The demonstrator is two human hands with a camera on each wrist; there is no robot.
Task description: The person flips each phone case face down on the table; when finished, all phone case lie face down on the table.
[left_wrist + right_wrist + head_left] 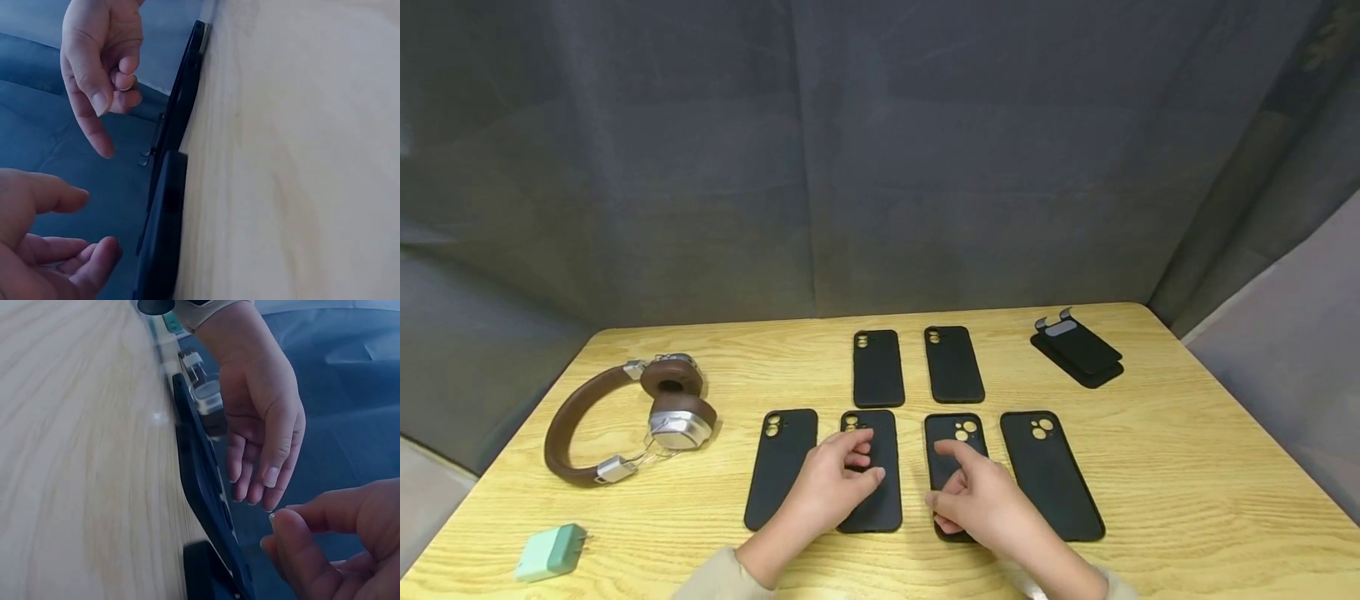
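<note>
My left hand [837, 475] hovers over a black phone case [880, 510] in the front row, fingers loosely bent with nothing between them. To its left lies another black phone case [781, 467]. On the other side, my right hand [981, 493] hangs over a third front-row case [942, 429], which has camera holes at its upper right. Its thumb and index finger stand apart, also holding nothing. A further black case [1052, 479] lies just right of that hand. Both wrist views show the hands raised above the cases, facing each other.
Two more black phone cases [878, 371] lie in a back row. Farther right, a stacked pair of dark flat pieces with grey tabs [1078, 346] rests near the far edge. Brown headphones [576, 417] and a green charger plug [552, 552] are at the left.
</note>
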